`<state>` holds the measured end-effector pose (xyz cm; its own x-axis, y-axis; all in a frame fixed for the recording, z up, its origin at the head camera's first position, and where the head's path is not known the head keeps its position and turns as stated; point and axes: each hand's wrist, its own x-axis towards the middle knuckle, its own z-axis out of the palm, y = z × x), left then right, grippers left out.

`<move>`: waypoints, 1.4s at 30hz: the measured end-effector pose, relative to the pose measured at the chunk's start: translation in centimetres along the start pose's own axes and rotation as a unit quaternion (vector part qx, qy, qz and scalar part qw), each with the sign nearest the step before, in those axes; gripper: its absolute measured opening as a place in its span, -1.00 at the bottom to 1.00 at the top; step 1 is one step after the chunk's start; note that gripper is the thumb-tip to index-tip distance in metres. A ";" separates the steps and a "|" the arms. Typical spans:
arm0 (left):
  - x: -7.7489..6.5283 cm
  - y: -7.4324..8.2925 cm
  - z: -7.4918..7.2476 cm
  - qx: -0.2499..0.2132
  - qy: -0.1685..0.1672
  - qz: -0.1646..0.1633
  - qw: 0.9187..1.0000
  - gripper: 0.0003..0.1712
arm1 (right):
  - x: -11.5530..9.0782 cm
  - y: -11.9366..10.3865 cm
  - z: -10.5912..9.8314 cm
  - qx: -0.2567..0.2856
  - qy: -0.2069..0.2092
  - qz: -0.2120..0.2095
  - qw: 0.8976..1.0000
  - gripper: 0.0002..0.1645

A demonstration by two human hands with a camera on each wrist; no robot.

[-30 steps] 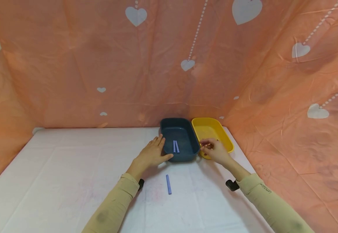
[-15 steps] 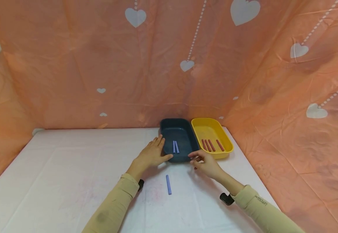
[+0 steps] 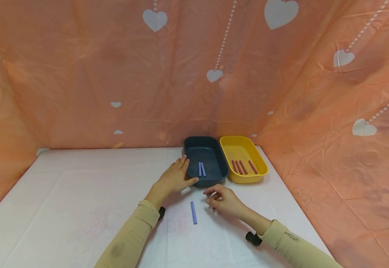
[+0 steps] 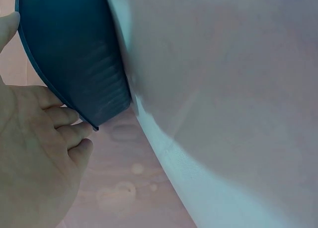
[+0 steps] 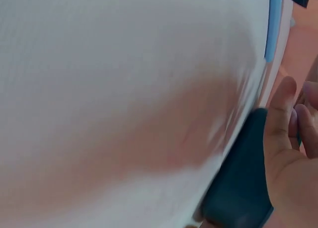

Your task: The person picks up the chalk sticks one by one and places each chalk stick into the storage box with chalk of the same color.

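Observation:
My left hand (image 3: 174,176) rests at the left front corner of a dark blue tray (image 3: 214,156), its fingers along the side and its thumb at the front rim. In the left wrist view the fingertips touch the rim of that tray (image 4: 74,49). Two blue-violet chalk sticks (image 3: 202,169) lie inside it. A third chalk stick (image 3: 193,213) lies on the white table in front. My right hand (image 3: 226,201) hovers right of this stick, fingers loosely bent and holding nothing. The right wrist view shows the same hand (image 5: 293,153) near the lone chalk (image 5: 273,27).
A yellow tray (image 3: 229,143) stands against the dark tray's right side, with several red chalk sticks (image 3: 244,167) in it. Behind the white-covered table (image 3: 80,197) hangs an orange cloth (image 3: 167,74) with white hearts, which also closes off both sides.
My right hand has left the yellow tray, exposing the red chalks there, and has moved left and toward me, close to the lone chalk. The left hand has stayed on the dark tray.

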<state>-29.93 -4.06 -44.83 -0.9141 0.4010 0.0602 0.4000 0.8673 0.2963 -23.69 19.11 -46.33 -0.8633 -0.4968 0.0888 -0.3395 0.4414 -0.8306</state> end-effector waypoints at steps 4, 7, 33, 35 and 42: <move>0.0 -0.1 0.1 0.005 0.001 0.003 1.000 0.11 | 0.1 -0.3 0.9 0.004 -0.023 -0.002 1.000 -0.67; 0.0 -0.1 0.1 0.004 0.003 0.004 1.000 0.11 | 0.3 -0.6 1.5 0.003 -0.037 0.007 0.999 -0.66; 0.0 -0.1 0.0 0.000 0.008 0.012 1.000 0.11 | 1.7 -1.6 3.7 -0.138 -0.062 -0.018 0.988 -0.53; 0.0 -0.1 0.0 0.001 0.007 0.011 1.000 0.11 | 1.7 -1.7 3.7 -0.141 -0.064 -0.015 0.988 -0.54; 0.0 -0.1 -0.2 -0.001 0.004 0.011 1.000 0.11 | 1.9 -1.7 3.7 -0.128 -0.070 -0.003 0.989 -0.55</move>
<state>-29.97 -4.18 -44.71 -0.9059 0.4169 0.0745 0.4192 0.8581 0.2965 -23.39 14.60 -46.80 -0.8069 -0.5907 0.0014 -0.4433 0.6041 -0.6622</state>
